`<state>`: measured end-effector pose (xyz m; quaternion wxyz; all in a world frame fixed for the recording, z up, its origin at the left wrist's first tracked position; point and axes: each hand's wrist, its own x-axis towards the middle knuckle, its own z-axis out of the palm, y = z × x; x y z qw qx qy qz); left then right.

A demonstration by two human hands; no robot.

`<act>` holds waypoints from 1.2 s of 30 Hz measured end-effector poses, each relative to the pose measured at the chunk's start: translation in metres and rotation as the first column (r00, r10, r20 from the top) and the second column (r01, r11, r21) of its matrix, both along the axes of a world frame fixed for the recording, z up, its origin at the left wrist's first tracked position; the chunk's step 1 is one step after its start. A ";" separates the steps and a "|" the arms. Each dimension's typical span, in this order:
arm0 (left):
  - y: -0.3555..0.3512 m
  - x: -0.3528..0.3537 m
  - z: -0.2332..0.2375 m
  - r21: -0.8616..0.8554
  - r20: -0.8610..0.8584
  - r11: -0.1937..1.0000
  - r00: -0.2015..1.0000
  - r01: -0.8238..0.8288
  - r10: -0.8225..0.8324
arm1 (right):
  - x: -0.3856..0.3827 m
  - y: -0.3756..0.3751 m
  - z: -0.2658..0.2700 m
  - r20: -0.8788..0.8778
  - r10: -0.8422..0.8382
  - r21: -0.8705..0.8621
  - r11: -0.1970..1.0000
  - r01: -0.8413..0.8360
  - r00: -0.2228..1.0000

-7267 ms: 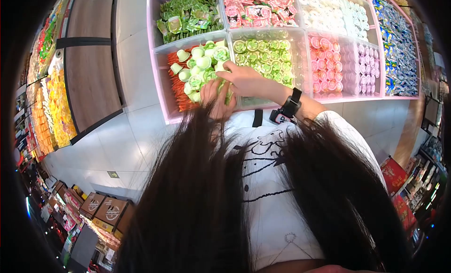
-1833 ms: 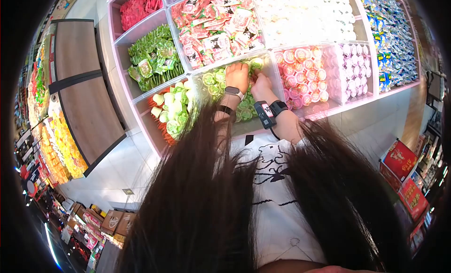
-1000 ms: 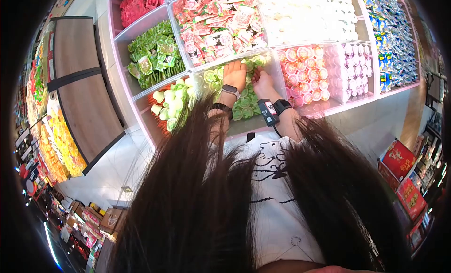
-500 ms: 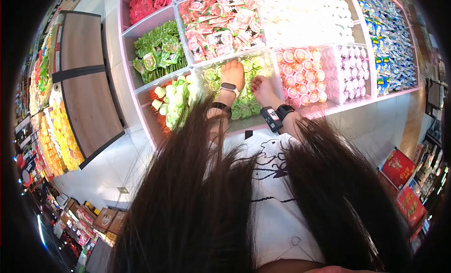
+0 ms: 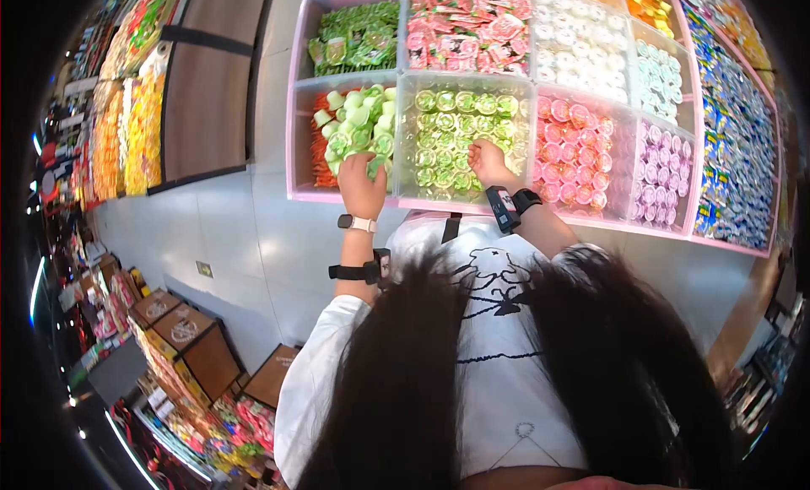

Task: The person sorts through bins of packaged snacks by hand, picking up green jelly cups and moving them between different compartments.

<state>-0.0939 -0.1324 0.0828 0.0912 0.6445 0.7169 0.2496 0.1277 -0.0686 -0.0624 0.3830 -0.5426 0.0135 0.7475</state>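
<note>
My left hand (image 5: 362,186) reaches over the heap of loose green-lidded jelly cups (image 5: 358,119) in the left front compartment. Its fingers bend onto the near cups, with the thumb apart from them; no cup is plainly gripped. Beside it, rows of upright green jelly cups (image 5: 434,123) fill a clear compartment. My right hand (image 5: 488,162) hovers over the right part of those rows. Its fingers are curled together, and whatever they may hold is hidden.
Pink-lidded cups (image 5: 574,148) and purple-lidded cups (image 5: 662,165) lie to the right. Behind are green packets (image 5: 354,38), red-and-white packets (image 5: 468,26) and white cups (image 5: 578,47). The pink-edged bin wall (image 5: 291,144) bounds the left side. A brown bench (image 5: 207,110) stands farther left.
My left hand has moved from above the rowed green cups left and back onto the loose heap. My right hand stays curled over the rows. The camera view has shifted.
</note>
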 end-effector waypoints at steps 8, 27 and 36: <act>-0.016 -0.025 -0.004 0.001 -0.048 0.990 0.989 -0.139 0.139 | -0.073 0.004 0.090 0.784 -0.074 0.592 0.385 -0.708 0.616; 0.021 -0.046 -0.004 -0.303 -0.151 0.831 0.838 0.466 -0.525 | -0.128 0.012 0.119 0.919 -0.381 0.029 -0.202 -0.979 0.105; 0.033 -0.049 -0.004 -0.408 -0.197 0.727 0.725 0.552 -0.660 | -0.093 0.012 0.124 0.903 -0.150 0.428 0.242 -0.871 0.402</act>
